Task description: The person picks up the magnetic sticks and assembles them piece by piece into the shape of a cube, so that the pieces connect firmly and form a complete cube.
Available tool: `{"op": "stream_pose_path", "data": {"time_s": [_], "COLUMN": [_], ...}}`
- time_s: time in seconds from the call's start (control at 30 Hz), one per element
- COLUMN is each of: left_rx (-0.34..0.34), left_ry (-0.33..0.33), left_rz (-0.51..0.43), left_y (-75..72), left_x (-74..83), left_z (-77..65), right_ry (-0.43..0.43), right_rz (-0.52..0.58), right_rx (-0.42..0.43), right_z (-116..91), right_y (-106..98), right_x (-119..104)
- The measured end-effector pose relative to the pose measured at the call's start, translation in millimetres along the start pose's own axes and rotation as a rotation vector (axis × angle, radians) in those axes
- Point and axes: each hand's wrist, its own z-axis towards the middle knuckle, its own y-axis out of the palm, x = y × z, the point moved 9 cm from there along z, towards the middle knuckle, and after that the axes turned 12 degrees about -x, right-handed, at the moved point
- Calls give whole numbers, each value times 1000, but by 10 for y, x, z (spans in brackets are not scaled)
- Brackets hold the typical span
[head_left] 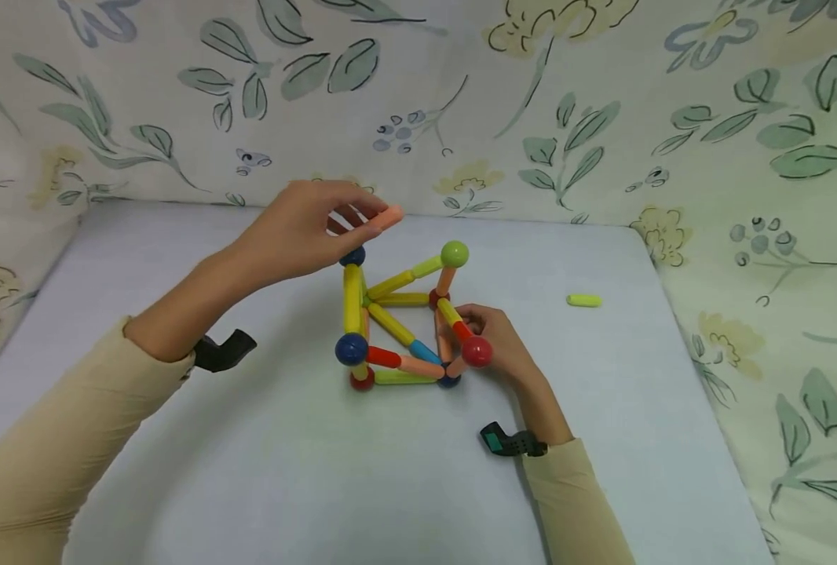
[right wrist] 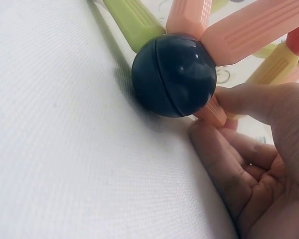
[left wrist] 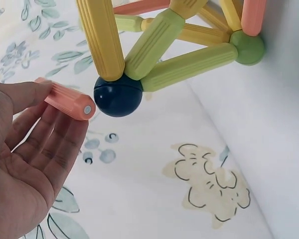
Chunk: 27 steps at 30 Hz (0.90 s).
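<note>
My left hand (head_left: 312, 227) pinches a salmon-coloured magnetic rod (left wrist: 72, 101) between thumb and fingertips. The rod's silver-tipped end is close beside a dark blue ball (left wrist: 118, 95) at the far left upper corner of a frame built of magnetic rods and balls (head_left: 352, 302). My right hand (head_left: 499, 337) is low at the frame's right side. Its thumb and index finger pinch a salmon rod (right wrist: 213, 113) joined to a dark blue ball (right wrist: 173, 74) on the table. A green ball (head_left: 455, 253) and a red ball (head_left: 476, 351) top the frame's right corners.
A loose yellow-green rod (head_left: 584, 300) lies on the white table (head_left: 284, 471), right of the frame. Floral fabric (head_left: 461, 102) hangs behind the table and shows along both sides. A dark wrist device (head_left: 224, 351) is on each sleeve.
</note>
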Motion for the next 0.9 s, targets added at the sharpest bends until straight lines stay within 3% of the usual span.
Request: {"op": "stream_pose_path", "data": {"time_s": [0.33, 0.77, 0.9], "left_rx": [-88, -138, -181], "left_ry": [10, 19, -12], "left_rz": [36, 60, 60], "left_y": [148, 285, 382], "left_x": [105, 108, 69], "left_z": [222, 308, 335], "right_ry": [7, 2, -7], "right_rz": [16, 17, 28], "right_rx": [7, 3, 1], "right_z": [-1, 22, 17], "right_y": [-15, -10, -14], "right_x": [12, -10, 12]}}
